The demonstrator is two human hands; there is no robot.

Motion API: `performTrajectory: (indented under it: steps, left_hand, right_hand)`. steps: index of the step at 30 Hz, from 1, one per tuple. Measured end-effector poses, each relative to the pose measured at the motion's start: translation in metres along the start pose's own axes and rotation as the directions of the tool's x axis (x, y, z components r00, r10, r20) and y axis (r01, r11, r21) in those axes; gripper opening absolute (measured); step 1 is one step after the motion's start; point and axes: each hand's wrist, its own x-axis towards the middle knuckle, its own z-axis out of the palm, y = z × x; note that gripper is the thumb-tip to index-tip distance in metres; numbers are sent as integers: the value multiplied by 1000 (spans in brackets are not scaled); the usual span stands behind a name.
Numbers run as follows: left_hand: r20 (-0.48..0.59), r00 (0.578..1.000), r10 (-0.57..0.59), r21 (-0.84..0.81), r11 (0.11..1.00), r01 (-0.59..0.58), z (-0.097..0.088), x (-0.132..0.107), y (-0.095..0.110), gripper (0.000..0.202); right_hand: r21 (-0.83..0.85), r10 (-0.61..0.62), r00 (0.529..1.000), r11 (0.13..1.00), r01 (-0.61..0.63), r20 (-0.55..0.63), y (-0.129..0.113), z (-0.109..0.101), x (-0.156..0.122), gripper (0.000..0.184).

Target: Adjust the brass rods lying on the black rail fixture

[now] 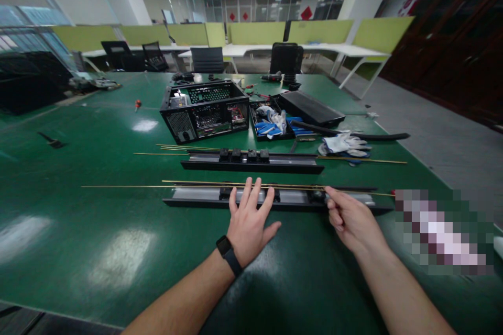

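A long black channel (204, 203) with a silvery inside lies across the green table, holding several black blocks (316, 196). Thin brass rods (126, 186) run lengthwise along it, some reaching past its ends. My left hand (251, 220) is spread flat over the channel's middle, fingertips at the rods; whether it presses on them I cannot tell. Near the channel's right end my right hand (349, 217) is closed, thumb and index finger pinching a brass rod (291, 187) beside the rightmost block. Behind lies a second black channel (251, 167) with blocks and more rods.
An opened black computer case (178, 120) stands farther back. Right of it are a black tray (257, 133) with blue-white gloves, a black panel (310, 107), a dark tube (377, 136) and another glove (341, 144). A blurred patch covers the table's right side.
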Motion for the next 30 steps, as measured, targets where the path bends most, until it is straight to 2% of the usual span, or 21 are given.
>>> performTrajectory:
  steps: [11, 17, 22, 26, 30]
  left_hand:
    - [2, 1000, -1, -4, 1000, 1, 0, 0, 0, 76]
    - [7, 1000, -4, -5, 1000, 4, 0, 0, -1, 75]
    - [19, 1000, -2, -5, 1000, 2, -1, 0, 0, 74]
    - [14, 1000, -4, -2, 1000, 4, -1, 0, 0, 75]
    - [13, 1000, -4, -9, 1000, 4, 0, 1, 0, 74]
  right_hand:
    - [43, 37, 999, 998, -37, 6, -2, 0, -1, 40]
    - [80, 57, 998, 995, -53, -40, -5, 1, -2, 33]
    - [213, 104, 987, 974, -77, -122, -18, -3, -3, 26]
    - [152, 120, 992, 982, -113, -36, -15, -2, -3, 30]
    - [59, 58, 998, 997, -58, 13, -3, 3, -4, 37]
